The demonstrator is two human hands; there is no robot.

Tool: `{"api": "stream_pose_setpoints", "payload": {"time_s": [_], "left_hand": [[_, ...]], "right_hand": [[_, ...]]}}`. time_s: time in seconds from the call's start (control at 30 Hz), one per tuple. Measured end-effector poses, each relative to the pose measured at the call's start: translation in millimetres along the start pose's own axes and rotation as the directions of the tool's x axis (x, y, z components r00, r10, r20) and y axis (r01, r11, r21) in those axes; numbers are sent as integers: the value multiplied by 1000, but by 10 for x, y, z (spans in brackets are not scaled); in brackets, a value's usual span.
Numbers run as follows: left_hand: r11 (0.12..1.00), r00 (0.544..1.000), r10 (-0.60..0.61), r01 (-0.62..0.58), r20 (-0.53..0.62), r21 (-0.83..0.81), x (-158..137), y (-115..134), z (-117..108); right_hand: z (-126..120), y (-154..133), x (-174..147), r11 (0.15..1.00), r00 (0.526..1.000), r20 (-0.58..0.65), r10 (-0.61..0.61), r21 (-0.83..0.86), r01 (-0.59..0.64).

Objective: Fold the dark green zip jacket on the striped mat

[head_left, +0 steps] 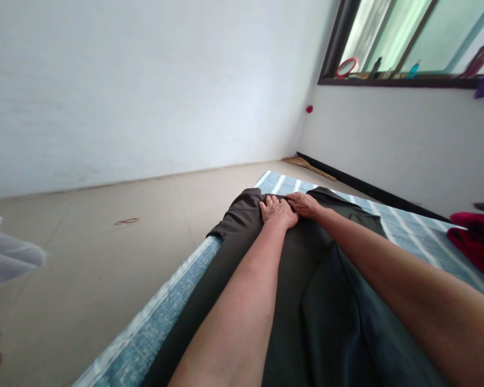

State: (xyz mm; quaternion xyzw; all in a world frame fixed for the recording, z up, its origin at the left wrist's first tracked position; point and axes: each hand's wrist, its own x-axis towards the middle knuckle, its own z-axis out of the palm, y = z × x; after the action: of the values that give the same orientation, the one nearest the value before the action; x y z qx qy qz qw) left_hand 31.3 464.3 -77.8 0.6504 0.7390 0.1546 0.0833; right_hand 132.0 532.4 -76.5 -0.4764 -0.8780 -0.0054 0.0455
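Note:
A long dark garment [294,258] lies spread over a blue-and-white striped cloth [161,312]; I cannot tell which kind of garment it is. My left hand [277,211] rests on its far end, palm down, with the fingers spread. Right beside it, my right hand [304,204] has its fingers curled on the garment's far edge, and the fingertips are partly hidden. Both forearms reach across the dark fabric and cover parts of it.
Folded red and dark clothes [474,242] lie at the right edge. White fabric [10,252] shows at the left. A thin brown loop [126,221] lies on the tiled floor [116,269]. Bottles and a pink-rimmed mirror [346,67] stand on the windowsill.

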Motion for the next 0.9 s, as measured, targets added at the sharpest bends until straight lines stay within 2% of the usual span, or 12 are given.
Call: {"api": "stream_pose_setpoints", "payload": {"time_s": [0.2, 0.33, 0.5, 0.63, 0.8, 0.9], "left_hand": [[997, 997, -32, 27, -72, -73, 70, -68, -33], [990, 991, -64, 48, -117, -130, 85, -98, -42], [967, 979, -145, 109, -145, -232, 150, -177, -61], [945, 968, -184, 126, -171, -303, 178, -235, -77], [932, 968, -170, 97, -185, -350, 172, -282, -54], [926, 976, -136, 64, -169, -373, 193, -328, -56]], "right_hand": [[67, 2, -61, 999, 996, -88, -4, 54, 9], [71, -31, -113, 996, 998, -45, -53, 72, 56], [59, -73, -156, 998, 999, -50, -18, 62, 21], [43, -118, -226, 998, 999, -42, -35, 58, 37], [-58, -160, -290, 998, 998, -65, -1, 66, 5], [-148, -199, -469, 997, 993, -111, 25, 72, -17]]}}
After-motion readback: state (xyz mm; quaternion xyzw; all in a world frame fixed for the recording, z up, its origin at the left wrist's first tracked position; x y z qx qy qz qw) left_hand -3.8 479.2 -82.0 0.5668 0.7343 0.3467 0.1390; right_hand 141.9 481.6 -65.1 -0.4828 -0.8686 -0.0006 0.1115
